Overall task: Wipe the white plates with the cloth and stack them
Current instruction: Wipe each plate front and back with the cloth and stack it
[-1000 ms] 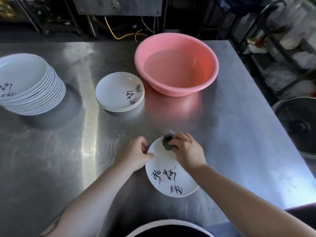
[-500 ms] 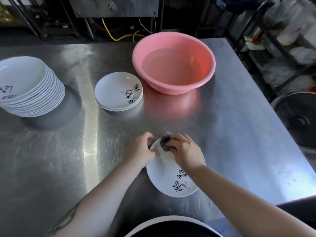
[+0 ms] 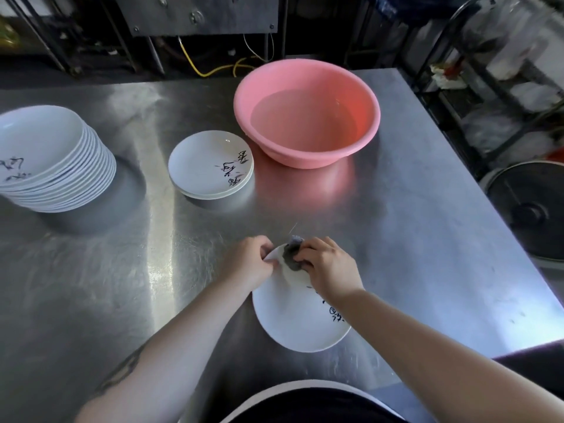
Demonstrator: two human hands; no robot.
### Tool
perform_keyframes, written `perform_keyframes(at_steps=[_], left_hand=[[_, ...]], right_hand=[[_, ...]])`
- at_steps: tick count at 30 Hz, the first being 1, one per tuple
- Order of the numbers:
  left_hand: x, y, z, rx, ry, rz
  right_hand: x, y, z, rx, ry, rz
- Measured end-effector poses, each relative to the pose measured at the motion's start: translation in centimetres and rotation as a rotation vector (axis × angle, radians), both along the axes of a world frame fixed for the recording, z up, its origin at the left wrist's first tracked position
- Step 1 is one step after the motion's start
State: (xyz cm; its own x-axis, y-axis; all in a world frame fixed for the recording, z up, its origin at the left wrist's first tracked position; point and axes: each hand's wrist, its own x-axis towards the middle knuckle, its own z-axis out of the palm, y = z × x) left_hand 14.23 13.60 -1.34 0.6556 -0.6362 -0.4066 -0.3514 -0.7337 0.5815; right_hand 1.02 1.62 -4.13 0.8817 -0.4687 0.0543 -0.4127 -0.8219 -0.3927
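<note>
A white plate [image 3: 293, 319] with dark brush writing lies near the table's front edge. My left hand [image 3: 248, 264] pinches its far left rim. My right hand [image 3: 328, 265] grips a small grey cloth [image 3: 291, 257] and presses it on the plate's far rim. A short stack of the same white plates [image 3: 210, 164] sits in the middle of the table. A tall stack of white plates [image 3: 52, 160] stands at the far left.
A pink basin [image 3: 306, 112] holding water stands at the back of the steel table [image 3: 427, 227], right of the short stack. A round black fan [image 3: 531, 209] and a wire rack [image 3: 488, 71] lie beyond the table's right edge.
The plate has turned under my hands: its writing has swung from the near side round to the right. Both hands stay at the far rim, the cloth still on it.
</note>
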Motion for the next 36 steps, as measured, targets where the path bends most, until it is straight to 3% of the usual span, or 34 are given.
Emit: perform_keyframes(at_steps=[6,9,11,14,17,22,24,26,29,33,36], left_hand=[[0.9,1.1,-0.8,0.035,0.083,0.140],[0.1,2.9,-0.9,0.131,0.180,0.037],[0.0,2.9,-0.5,0.190,0.106,-0.088],[0.8,1.0,0.2,0.065,-0.062,-0.096],[1.2,-0.3,-0.1,0.035,-0.017,-0.079],[1.1,2.3,-1.3,0.068,0.082,0.106],[0.6,3.3,-1.1,0.150,0.158,0.025],[0.6,3.1,-0.6,0.219,0.115,-0.082],[1.5,1.4,0.1,0.097,-0.045,-0.063],[1.6,0.4,-0.4,0.019,0.056,-0.013],[1.2,1.8,-1.0,-0.020,0.016,0.166]], right_hand=[[-1.2,-1.7,0.5,-0.085,0.047,-0.034],[-1.6,-1.6,0.6,-0.100,0.063,-0.058],[-0.9,-0.9,0.7,-0.067,0.077,-0.028],[0.6,-0.1,1.0,-0.011,0.071,0.075],[1.1,-0.1,1.3,0.007,0.088,0.156],[-0.9,-2.0,1.3,-0.081,0.148,-0.009],[-1.1,-1.6,1.2,-0.082,0.144,-0.038],[-0.6,-0.9,1.2,-0.042,0.130,-0.045],[0.7,0.2,1.3,-0.002,0.112,0.054],[1.1,-0.3,1.4,0.020,0.094,0.122],[-0.1,-1.7,1.2,-0.037,0.115,-0.005]])
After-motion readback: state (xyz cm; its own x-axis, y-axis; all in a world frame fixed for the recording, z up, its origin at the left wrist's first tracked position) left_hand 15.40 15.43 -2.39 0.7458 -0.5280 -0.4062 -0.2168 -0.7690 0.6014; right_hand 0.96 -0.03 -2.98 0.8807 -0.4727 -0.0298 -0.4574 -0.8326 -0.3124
